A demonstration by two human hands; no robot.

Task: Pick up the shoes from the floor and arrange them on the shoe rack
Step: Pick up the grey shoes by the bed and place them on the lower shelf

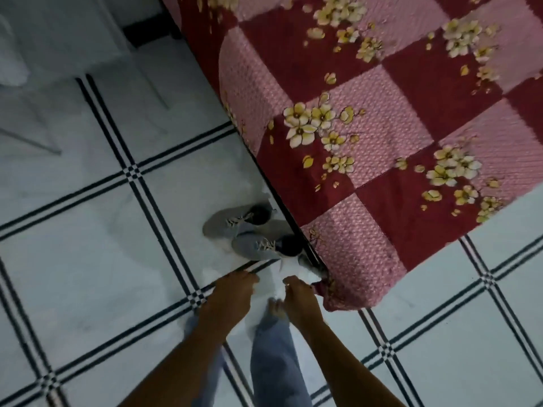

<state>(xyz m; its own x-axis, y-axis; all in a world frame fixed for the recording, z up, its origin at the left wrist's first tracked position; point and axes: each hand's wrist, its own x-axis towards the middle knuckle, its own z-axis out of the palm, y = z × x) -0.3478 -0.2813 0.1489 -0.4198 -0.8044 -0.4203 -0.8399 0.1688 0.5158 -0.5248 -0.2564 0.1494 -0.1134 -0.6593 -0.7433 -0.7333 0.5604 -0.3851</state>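
Observation:
Two grey lace-up sneakers lie side by side on the tiled floor by the bed's edge: one shoe (235,220) farther off, the other shoe (264,245) nearer to me. My left hand (232,292) hangs just below the nearer shoe, fingers pointing down toward it, holding nothing. My right hand (299,295) reaches down beside the bed corner, fingers loosely curled, empty as far as I can see. Both hands are a short way from the shoes and touch neither. No shoe rack is in view.
A bed (382,127) with a red and pink checked floral cover fills the right and top. White floor tiles (88,245) with dark double lines spread left. My jeans leg and bare foot (276,315) stand between my arms. A pale furniture piece (58,39) stands top left.

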